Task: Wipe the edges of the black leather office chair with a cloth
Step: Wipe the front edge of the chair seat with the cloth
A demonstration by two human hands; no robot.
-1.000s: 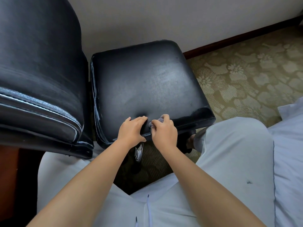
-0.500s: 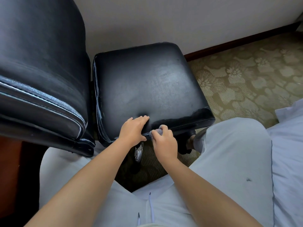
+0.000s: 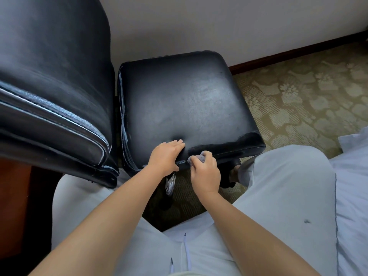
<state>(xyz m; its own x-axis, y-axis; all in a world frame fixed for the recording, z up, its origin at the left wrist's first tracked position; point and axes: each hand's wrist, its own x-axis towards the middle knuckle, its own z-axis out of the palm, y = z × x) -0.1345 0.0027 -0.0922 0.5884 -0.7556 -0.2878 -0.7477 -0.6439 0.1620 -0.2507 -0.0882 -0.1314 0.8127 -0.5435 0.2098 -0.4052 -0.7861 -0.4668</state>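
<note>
While I look down from the head camera, my left hand (image 3: pixel 166 154) lies flat with fingers straight on the near edge of the black leather chair seat (image 3: pixel 185 100), pressing a shallow dent into the cushion. Just beside it, my right hand (image 3: pixel 205 172) curls around a small grey cloth (image 3: pixel 197 157) and holds it against the stitched front edge of the seat. The chair's tall backrest (image 3: pixel 51 82) stands at the left, touching the seat's side. A patterned carpet (image 3: pixel 298 100) spreads to the right, below a pale wall (image 3: pixel 199 22). My light trousers (image 3: pixel 278 196) fill the foreground, legs either side of the chair base.
</note>
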